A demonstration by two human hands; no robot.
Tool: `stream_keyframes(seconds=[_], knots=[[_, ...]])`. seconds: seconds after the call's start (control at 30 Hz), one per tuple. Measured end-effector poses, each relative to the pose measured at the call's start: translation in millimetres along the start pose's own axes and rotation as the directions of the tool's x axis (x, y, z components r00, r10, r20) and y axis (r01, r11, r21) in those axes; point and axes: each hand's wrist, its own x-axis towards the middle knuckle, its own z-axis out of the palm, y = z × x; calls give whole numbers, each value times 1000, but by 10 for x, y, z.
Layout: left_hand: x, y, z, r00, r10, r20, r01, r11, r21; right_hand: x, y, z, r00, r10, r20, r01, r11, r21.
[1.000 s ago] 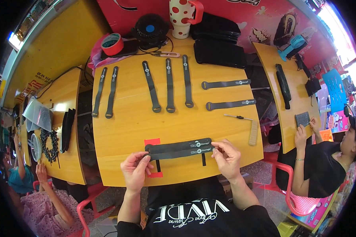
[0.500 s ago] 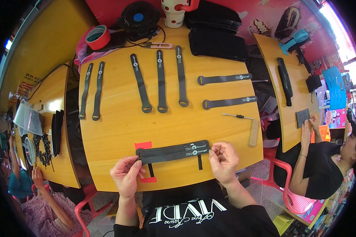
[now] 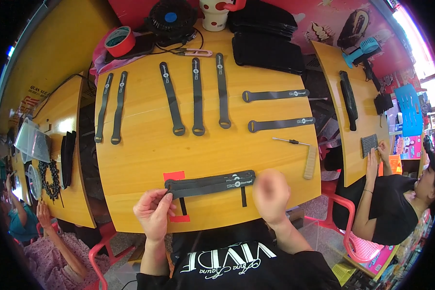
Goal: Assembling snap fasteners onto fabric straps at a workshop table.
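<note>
Two dark grey storage straps with white print (image 3: 210, 184) lie lengthwise across the near part of the table, the front one partly covering the other. My left hand (image 3: 154, 212) pinches their left end between thumb and fingers. Beside the right end is my right hand (image 3: 271, 197), its fingers smeared by motion, so whether it grips anything is unclear. Under the straps, red tape (image 3: 174, 175) and two short black strips, one a black strip (image 3: 244, 197) near the right end, are stuck to the table.
Several matching loose straps (image 3: 198, 101) are laid out over the wooden table (image 3: 145, 154). A thin tool (image 3: 292, 141) and a tan comb-like piece (image 3: 310, 162) lie at the right. Farther back are a tape roll (image 3: 119, 42), a fan (image 3: 171, 20) and black pouches (image 3: 268, 52). People sit at both sides.
The front strap has shifted up over the rear one, hiding more of its print. My right hand has gone from a clear pinch to a blur; my left keeps its pinch.
</note>
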Motion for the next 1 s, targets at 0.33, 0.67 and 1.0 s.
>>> stream_keyframes(seconds=[0.33, 0.67, 1.0], knots=[[0, -19, -1, 1000, -2, 3, 2, 999, -33, 5, 7, 26, 1000, 16, -25, -16, 1000, -2], [9, -8, 9, 1000, -1, 2, 1, 1000, -18, 36, -26, 47, 999, -3, -47, 1, 999, -50], [-20, 33, 5, 999, -44, -17, 43, 998, -40, 25, -54, 70, 999, 1, -52, -5, 998, -60]])
